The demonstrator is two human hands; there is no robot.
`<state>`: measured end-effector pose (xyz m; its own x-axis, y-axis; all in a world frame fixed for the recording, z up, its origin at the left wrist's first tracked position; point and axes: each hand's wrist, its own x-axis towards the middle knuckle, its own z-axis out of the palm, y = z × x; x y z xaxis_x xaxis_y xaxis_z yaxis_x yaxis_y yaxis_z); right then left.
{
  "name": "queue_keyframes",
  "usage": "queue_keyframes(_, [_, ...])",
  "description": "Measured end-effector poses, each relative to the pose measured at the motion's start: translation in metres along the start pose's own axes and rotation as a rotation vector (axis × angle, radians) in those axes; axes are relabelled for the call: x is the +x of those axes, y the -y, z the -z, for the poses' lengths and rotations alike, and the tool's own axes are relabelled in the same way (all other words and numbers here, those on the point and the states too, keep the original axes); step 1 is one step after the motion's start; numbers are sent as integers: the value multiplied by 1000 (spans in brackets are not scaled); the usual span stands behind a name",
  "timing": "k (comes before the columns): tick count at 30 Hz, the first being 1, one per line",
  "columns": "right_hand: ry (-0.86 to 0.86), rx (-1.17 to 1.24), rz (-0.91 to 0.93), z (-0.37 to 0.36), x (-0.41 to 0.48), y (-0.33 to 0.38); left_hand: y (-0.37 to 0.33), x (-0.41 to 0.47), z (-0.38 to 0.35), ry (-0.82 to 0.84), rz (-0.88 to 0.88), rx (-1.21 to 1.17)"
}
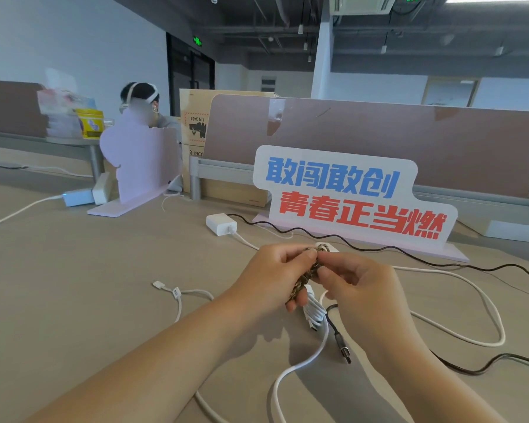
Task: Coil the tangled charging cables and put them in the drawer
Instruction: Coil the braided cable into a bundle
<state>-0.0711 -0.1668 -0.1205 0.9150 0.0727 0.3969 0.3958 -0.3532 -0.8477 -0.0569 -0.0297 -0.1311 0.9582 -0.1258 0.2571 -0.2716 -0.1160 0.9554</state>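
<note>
A white slogan sign (348,196) with blue and red Chinese characters stood upright on the beige worktop (74,285). Directly behind the sign ran a dusty-pink divider panel (440,141). To the sign's left stood a lilac cut-out board (141,160) on a flat base, showing its blank back. Behind that board, a person (138,88) wearing a white head strap sat beside a cardboard box (193,117). Far left of the sign sat a yellow tin (89,123). A green exit light (197,41) glowed high above.

Left hand (272,270), right hand (359,290); both forearms (165,346) bare throughout.
</note>
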Motion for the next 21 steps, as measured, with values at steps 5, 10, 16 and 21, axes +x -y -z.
queue_keyframes(5, [-85, 45, 15, 1, 2, -4, -1, 1, 0, 56, 17, -101])
queue_keyframes(10, [-213, 62, 46, 0, 1, 0, -4, 1, 1, 98, 27, -201])
queue_keyframes(16, [92, 462, -104, 8, 6, -2, -8, -2, 4, 135, 63, -328])
queue_keyframes(21, [295, 627, -143, 11, 10, -6, -16, -1, 12, 109, 143, -377])
